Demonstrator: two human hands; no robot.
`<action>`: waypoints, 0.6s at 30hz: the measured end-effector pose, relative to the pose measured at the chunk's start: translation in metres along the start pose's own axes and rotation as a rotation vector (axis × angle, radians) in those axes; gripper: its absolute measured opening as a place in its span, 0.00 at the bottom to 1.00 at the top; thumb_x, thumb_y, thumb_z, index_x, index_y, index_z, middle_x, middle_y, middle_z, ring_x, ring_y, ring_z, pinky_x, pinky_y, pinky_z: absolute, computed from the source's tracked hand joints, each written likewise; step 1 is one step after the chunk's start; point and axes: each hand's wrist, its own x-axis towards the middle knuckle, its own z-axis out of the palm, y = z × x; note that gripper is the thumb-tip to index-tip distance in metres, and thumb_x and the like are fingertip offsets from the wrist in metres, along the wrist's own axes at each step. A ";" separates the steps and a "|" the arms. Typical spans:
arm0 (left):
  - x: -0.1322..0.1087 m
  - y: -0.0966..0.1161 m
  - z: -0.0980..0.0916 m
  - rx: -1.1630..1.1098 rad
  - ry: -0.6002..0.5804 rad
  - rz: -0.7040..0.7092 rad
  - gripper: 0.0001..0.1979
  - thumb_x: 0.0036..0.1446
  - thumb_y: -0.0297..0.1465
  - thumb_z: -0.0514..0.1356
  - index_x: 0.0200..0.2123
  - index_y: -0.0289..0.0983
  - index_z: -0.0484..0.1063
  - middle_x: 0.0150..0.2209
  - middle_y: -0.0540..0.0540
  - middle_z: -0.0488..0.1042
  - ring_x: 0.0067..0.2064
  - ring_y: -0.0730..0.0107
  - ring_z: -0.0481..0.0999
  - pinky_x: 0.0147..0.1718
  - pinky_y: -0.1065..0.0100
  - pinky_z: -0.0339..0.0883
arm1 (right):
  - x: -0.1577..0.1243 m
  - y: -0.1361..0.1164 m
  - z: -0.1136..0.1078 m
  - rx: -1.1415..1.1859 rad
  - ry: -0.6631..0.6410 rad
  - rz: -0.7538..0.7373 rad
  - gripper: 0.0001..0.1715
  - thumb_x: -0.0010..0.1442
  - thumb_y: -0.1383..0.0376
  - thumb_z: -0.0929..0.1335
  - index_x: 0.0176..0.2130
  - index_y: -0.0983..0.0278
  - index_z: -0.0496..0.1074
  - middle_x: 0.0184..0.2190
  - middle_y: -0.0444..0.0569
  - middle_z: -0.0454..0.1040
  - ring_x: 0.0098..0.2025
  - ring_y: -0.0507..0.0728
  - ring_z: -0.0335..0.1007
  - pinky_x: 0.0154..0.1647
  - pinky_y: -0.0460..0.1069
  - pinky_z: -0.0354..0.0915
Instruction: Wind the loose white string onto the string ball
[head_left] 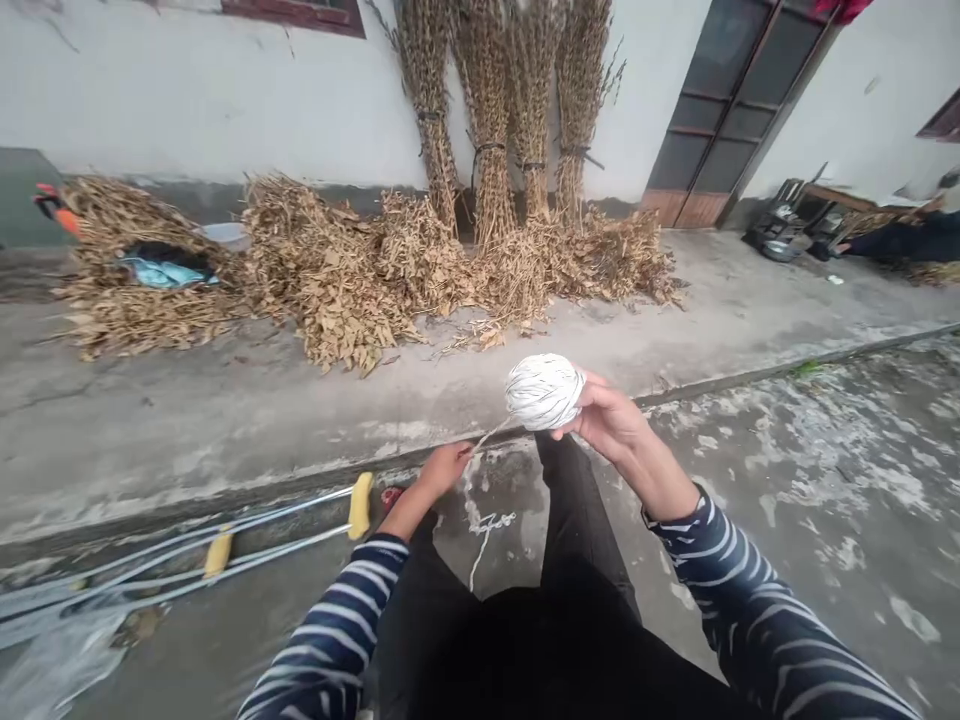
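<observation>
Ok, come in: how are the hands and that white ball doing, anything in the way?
Right fingers holding white ball; left fingers on its strand. Crutch lying left, apparently not in the way.

No text, label, brand, number or sign can be read here.
</observation>
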 end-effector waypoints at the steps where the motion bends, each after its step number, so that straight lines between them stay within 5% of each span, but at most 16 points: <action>1: -0.002 0.015 -0.001 -0.107 0.005 0.022 0.08 0.57 0.37 0.65 0.31 0.38 0.76 0.36 0.42 0.83 0.46 0.54 0.82 0.51 0.60 0.71 | 0.002 0.001 0.004 -0.016 -0.017 -0.007 0.33 0.45 0.71 0.72 0.53 0.64 0.73 0.37 0.44 0.81 0.29 0.53 0.76 0.25 0.48 0.80; 5: -0.014 0.080 0.002 -0.597 -0.011 0.270 0.21 0.54 0.44 0.70 0.46 0.36 0.79 0.48 0.39 0.85 0.55 0.53 0.81 0.59 0.57 0.72 | 0.017 0.004 0.023 -0.078 -0.042 -0.009 0.39 0.42 0.71 0.73 0.55 0.62 0.72 0.50 0.50 0.81 0.31 0.54 0.77 0.25 0.49 0.79; 8: -0.020 0.104 -0.003 -0.671 0.067 0.367 0.15 0.58 0.43 0.66 0.35 0.37 0.80 0.36 0.43 0.85 0.45 0.56 0.83 0.55 0.58 0.74 | 0.031 0.006 0.032 -0.122 -0.045 0.016 0.43 0.41 0.69 0.74 0.57 0.60 0.71 0.52 0.52 0.81 0.30 0.55 0.76 0.22 0.49 0.77; 12: -0.015 0.087 -0.030 -0.576 0.272 0.305 0.16 0.61 0.38 0.59 0.24 0.37 0.75 0.24 0.47 0.79 0.33 0.62 0.80 0.48 0.60 0.75 | 0.042 0.014 0.033 -0.078 -0.044 0.050 0.40 0.39 0.68 0.75 0.54 0.61 0.71 0.47 0.49 0.81 0.35 0.58 0.78 0.29 0.55 0.82; 18: -0.001 0.067 -0.071 -0.523 0.542 0.353 0.15 0.60 0.40 0.61 0.37 0.35 0.82 0.40 0.43 0.86 0.47 0.58 0.82 0.52 0.63 0.72 | 0.048 0.027 0.035 -0.078 -0.075 0.106 0.46 0.36 0.69 0.76 0.57 0.59 0.71 0.54 0.51 0.79 0.38 0.58 0.77 0.33 0.56 0.83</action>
